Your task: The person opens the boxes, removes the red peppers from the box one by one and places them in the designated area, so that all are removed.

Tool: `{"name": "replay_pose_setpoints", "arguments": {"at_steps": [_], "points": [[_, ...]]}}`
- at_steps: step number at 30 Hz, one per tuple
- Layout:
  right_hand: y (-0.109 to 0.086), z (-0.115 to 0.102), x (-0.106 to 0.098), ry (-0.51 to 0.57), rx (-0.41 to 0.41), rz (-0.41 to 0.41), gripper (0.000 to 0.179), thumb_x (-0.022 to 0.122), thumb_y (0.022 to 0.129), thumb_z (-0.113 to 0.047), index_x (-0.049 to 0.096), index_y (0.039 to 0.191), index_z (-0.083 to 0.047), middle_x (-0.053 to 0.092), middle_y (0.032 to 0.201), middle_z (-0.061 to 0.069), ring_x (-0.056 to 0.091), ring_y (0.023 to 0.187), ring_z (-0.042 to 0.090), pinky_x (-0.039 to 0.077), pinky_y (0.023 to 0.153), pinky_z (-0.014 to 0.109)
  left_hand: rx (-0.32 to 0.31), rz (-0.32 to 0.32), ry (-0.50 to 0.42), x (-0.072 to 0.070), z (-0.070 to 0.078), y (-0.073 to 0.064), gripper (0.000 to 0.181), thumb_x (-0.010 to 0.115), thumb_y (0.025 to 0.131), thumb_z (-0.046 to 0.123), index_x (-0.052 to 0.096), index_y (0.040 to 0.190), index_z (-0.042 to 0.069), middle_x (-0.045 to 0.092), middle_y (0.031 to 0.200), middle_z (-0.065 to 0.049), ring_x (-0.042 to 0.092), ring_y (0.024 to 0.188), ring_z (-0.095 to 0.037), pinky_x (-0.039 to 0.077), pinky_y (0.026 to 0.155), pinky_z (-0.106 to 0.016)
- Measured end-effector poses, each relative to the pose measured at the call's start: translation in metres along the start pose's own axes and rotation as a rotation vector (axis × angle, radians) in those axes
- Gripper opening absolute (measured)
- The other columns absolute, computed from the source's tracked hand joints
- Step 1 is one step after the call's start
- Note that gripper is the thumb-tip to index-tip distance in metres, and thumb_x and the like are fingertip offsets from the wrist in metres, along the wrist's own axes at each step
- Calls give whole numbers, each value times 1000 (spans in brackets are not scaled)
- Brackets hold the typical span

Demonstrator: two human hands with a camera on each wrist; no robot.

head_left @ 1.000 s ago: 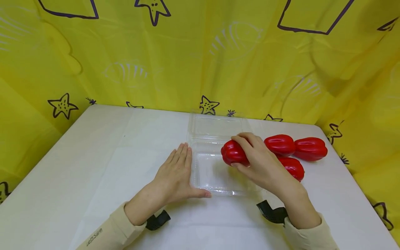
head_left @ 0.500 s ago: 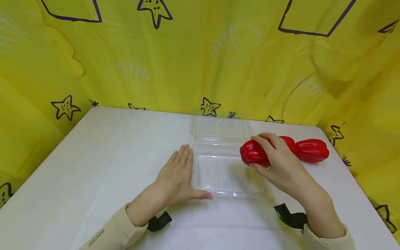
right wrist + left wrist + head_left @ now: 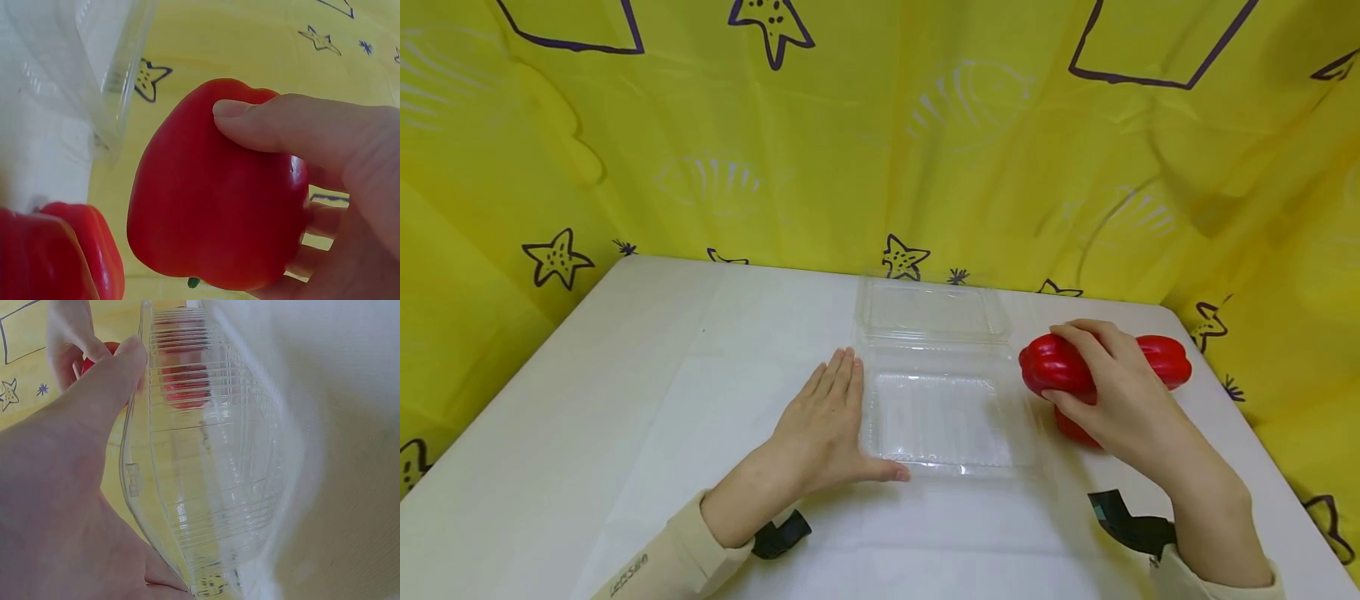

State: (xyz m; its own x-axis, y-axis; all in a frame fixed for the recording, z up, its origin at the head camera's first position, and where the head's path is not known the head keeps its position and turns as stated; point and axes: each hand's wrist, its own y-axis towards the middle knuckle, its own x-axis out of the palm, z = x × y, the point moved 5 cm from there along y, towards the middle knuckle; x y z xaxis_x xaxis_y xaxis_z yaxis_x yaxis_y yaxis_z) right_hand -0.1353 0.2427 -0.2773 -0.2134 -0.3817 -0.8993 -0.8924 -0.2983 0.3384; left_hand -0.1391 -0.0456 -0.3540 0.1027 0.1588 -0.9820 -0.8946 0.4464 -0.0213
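Observation:
My right hand (image 3: 1123, 400) grips a red bell pepper (image 3: 1056, 365), thumb on the near side and fingers over the far side. In the right wrist view the held pepper (image 3: 212, 187) shows its small green stem stub at the bottom. To the left, a clear plastic clamshell container (image 3: 940, 417) lies with its lid (image 3: 932, 310) folded back. My left hand (image 3: 820, 429) lies straight-fingered along the container's left side, thumb stretched along the front edge. The left wrist view shows the thumb (image 3: 94, 381) against the container's rim (image 3: 125, 456).
Another red pepper (image 3: 1167, 360) lies right of my right hand, and one more (image 3: 1075, 427) shows just below the held pepper. The white table (image 3: 647, 375) is backed by a yellow curtain (image 3: 820, 125) with drawn sea creatures. A black band (image 3: 1131, 525) hangs near the right wrist.
My right hand has moved right with the pepper, from above the container's base to beyond its right edge, over the other peppers. My left hand stays in place.

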Motion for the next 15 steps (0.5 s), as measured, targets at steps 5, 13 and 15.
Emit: {"name": "replay_pose_setpoints", "arguments": {"at_steps": [5, 13, 15], "points": [[-4, 16, -8, 0, 62, -5, 74, 85, 72, -5, 50, 137, -1, 46, 137, 23, 42, 120, 45, 52, 78, 70, 3, 4, -3, 0, 0, -1, 137, 61, 66, 88, 19, 154, -8, 14, 163, -25, 10, 154, -35, 15, 126, -47], [-10, 39, -17, -23, 118, 5, 74, 85, 71, -1, 49, 135, 4, 45, 134, 28, 42, 114, 48, 51, 77, 70, 1, 10, -9, 1, -1, 0, 137, 61, 66, 88, 19, 154, -8, 14, 163, -26, 11, 154, -35, 16, 126, -47], [-12, 44, -18, -24, 128, 3, 75, 85, 70, 1, 49, 135, 5, 45, 135, 28, 41, 113, 49, 52, 76, 70, 0, 7, -11, 1, -1, 1, 138, 60, 65, 89, 18, 154, -9, 13, 163, -25, 10, 155, -35, 16, 126, -46]]}}
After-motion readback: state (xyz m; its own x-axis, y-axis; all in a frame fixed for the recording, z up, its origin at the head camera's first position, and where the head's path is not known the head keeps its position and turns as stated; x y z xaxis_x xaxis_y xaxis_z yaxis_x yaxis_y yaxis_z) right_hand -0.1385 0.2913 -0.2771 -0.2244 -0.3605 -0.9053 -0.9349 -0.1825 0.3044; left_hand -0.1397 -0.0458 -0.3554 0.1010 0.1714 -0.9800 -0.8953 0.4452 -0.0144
